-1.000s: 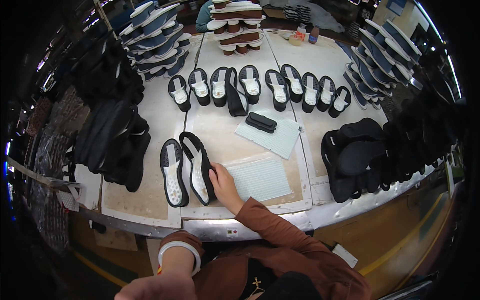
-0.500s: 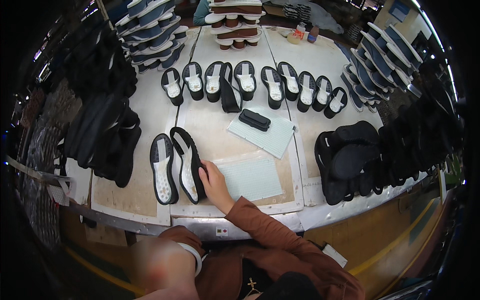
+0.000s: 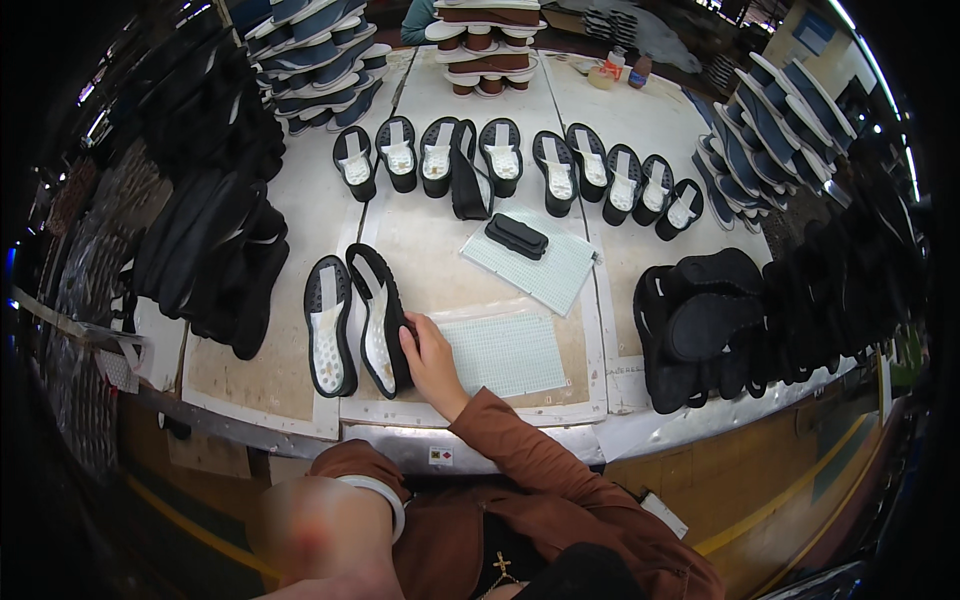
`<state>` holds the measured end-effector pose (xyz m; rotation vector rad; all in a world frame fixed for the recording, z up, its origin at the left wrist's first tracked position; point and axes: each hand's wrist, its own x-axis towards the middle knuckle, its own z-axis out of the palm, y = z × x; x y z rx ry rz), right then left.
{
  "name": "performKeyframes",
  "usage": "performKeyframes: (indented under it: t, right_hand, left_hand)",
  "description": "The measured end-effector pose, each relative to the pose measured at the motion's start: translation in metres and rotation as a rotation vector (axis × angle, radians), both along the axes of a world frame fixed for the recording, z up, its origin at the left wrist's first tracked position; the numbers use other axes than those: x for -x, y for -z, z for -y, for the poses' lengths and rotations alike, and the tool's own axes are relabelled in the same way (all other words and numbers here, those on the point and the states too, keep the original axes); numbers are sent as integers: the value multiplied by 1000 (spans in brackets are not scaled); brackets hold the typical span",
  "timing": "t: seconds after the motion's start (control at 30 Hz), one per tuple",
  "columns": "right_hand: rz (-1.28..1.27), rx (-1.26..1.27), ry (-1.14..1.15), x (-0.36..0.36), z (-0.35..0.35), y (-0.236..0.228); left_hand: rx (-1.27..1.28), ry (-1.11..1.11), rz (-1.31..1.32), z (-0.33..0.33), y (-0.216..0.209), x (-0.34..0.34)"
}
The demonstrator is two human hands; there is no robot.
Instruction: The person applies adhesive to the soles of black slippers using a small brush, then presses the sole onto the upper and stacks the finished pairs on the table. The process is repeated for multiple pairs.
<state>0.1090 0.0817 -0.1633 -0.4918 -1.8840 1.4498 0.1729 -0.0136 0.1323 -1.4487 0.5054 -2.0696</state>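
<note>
My right hand [image 3: 432, 365] grips the outer side of a black shoe sole [image 3: 380, 335], which stands tilted on the table with its white-lined inside facing left. Beside it on the left lies a matching black sole [image 3: 327, 325], its white inner pad facing up. The two are close together near the front edge. My left hand [image 3: 315, 530] is down at the lower left, near my body, with a white band around the forearm. It is blurred and its fingers cannot be made out.
Pale green gridded sheets [image 3: 505, 355] lie right of my hand, one under a black block [image 3: 516, 236]. Several black soles [image 3: 502, 160] line up farther back. Dark soles pile up left [image 3: 215, 260] and right [image 3: 705, 320]. Tall sole stacks [image 3: 490, 45] and small bottles [image 3: 640, 70] stand behind.
The whole view has shifted slightly. My right hand keeps its hold on the tilted sole, and the soles keep their places on the table.
</note>
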Motion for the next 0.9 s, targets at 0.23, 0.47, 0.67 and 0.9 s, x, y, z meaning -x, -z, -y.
performKeyframes:
  t: [0.23, 0.47, 0.67, 0.9]
  right_hand:
    - [7, -33, 21, 2, -1, 6]
    - [-2, 46, -16, 0, -1, 1]
    - [70, 76, -14, -2, -2, -2]
    - [65, -1, 31, 0, -3, 4]
  left_hand:
    - [-11, -113, 9, 18, 7, 2]
    - [257, -632, 367, 30, 20, 25]
    - [1270, -1350, 419, 39, 106, 113]
    - [2247, -1220, 904, 95, 269, 191]
